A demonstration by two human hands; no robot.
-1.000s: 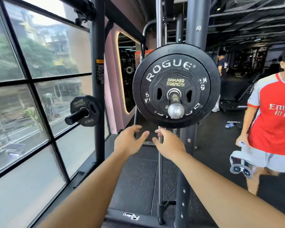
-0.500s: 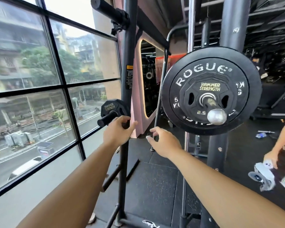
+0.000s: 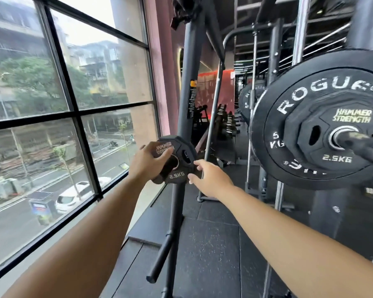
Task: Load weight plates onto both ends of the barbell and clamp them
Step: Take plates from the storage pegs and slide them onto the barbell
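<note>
Left grip [image 3: 146, 162] is clamped on the small plate [image 3: 178, 174]: fingers curled over its rim at 9 o'clock, thumb across the face by the bore. Right grip [image 3: 207, 177] has fingertips [image 3: 197, 164] on the rim between 3 and 5 o'clock. Can't tell if it has closed round the edge or is only touching it. The plate sits low on the rack upright [image 3: 188, 93] by the window [image 3: 73, 112], face toward me. My left palm hides the peg it hangs on. The bare lower peg [image 3: 159, 257] runs out toward 7 o'clock, so I'd guess the hidden one does too, which makes the pull-off axis toward me and slightly left, not sideways. The target is the barbell sleeve [image 3: 362, 145], well apart at 3 o'clock from the plate. It already carries the Rogue plate [image 3: 299, 104] with another 2.5KG plate [image 3: 336, 159] in front of it. The sleeve's axis points toward 4 o'clock and runs out of frame, so its tip isn't visible. No clamp is visible on it. My read: slide the plate straight off along the peg first, then swing right and re-aim the bore at the sleeve. The right grip is the nearer one to the sleeve, so it should lead the carry while the left steadies. The main risk is the plate cocking on the peg if I pull off-axis.
</note>
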